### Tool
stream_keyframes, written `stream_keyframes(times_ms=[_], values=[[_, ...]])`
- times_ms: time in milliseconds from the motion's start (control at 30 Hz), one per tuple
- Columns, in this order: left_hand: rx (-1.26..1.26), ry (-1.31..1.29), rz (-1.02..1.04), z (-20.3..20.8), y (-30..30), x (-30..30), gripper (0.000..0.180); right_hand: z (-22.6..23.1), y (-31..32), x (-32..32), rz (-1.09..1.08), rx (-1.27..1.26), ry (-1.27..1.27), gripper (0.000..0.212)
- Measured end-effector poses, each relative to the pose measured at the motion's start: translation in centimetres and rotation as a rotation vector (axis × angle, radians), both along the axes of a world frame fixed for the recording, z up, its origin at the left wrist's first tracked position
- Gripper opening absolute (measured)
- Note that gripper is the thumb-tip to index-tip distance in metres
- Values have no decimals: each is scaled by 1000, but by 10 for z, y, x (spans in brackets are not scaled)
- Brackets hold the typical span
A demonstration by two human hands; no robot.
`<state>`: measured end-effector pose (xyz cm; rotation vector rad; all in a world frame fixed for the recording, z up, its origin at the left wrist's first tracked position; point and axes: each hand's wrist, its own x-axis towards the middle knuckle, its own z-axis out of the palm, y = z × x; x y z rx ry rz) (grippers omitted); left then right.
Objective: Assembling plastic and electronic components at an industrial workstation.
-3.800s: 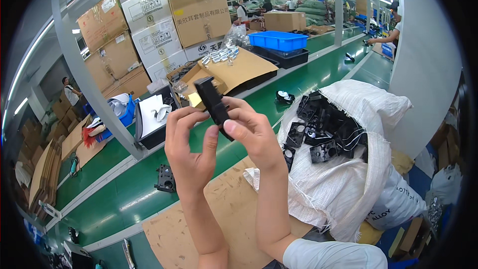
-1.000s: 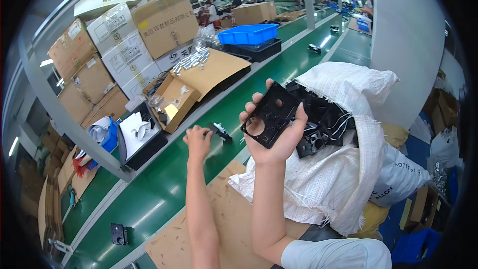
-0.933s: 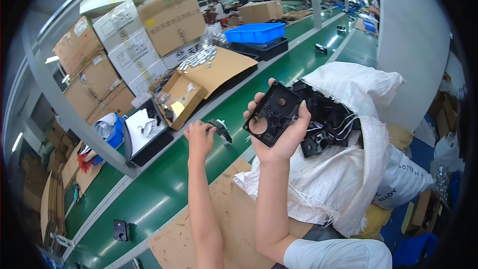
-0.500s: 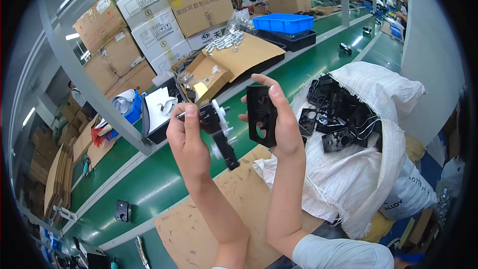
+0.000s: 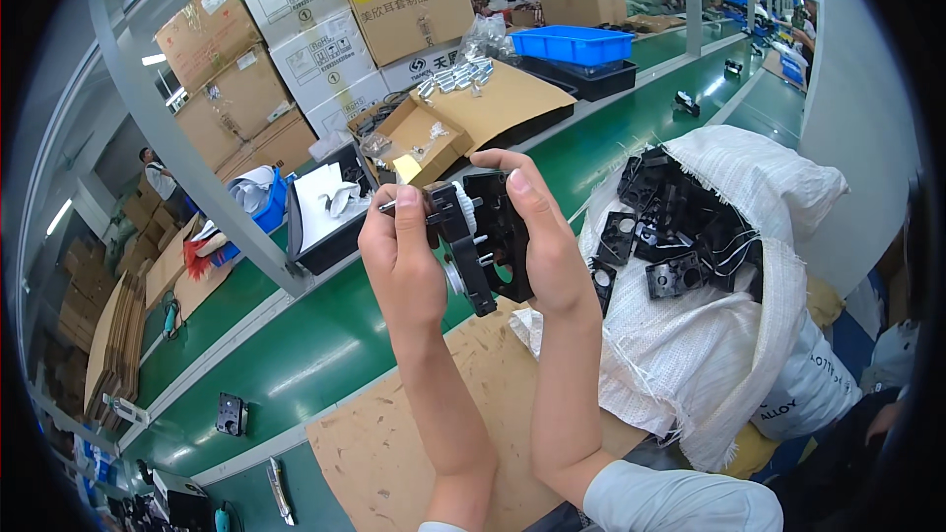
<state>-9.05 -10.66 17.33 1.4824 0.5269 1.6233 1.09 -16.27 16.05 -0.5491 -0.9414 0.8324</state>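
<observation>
My left hand [image 5: 402, 256] is closed round a black gear assembly [image 5: 461, 248], with white gears and metal pins along its right side. In my right hand [image 5: 554, 251] is a black plastic housing [image 5: 505, 227], gripped by its edge with the index finger over the top. The two parts face each other at close range, pins toward the housing; whether they touch I cannot tell. To the right, an open white woven sack [image 5: 680, 355] holds several similar black housings [image 5: 675, 276]. Beneath my forearms lies a brown cardboard sheet [image 5: 394, 433].
A green conveyor belt [image 5: 296, 360] runs diagonally past, carrying a black part [image 5: 232, 415] at lower left. A utility knife [image 5: 280, 491] lies near the bottom. Beyond the belt are a cardboard tray [image 5: 424, 143], a blue bin [image 5: 572, 45] and stacked cartons [image 5: 409, 5]. A metal post [image 5: 197, 128] rises at left.
My hands have come together, bringing the gear assembly up against or close to the housing. The gear assembly has turned more upright. The black part on the belt has shifted slightly toward lower left.
</observation>
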Motion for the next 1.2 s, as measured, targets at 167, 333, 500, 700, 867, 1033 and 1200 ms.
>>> stream_keyframes(times_ms=[167,333,500,700,867,1033,1200], values=[[-13,30,-24,-1,-2,-1,27,1,1,-1,-38,11,-13,34],[19,17,-48,-2,1,0,28,3,0,-2,-77,3,-56,39],[36,28,-33,-4,2,0,28,1,-1,-2,-95,6,-88,45],[59,83,-32,-5,3,1,29,1,-3,0,-65,14,-63,34],[97,147,47,-4,1,3,32,3,-2,0,-124,-4,-67,32],[140,226,112,-3,-1,5,34,3,-3,3,-169,-17,-88,31],[157,221,137,-5,-1,5,33,1,-1,2,-167,-19,-92,31]])
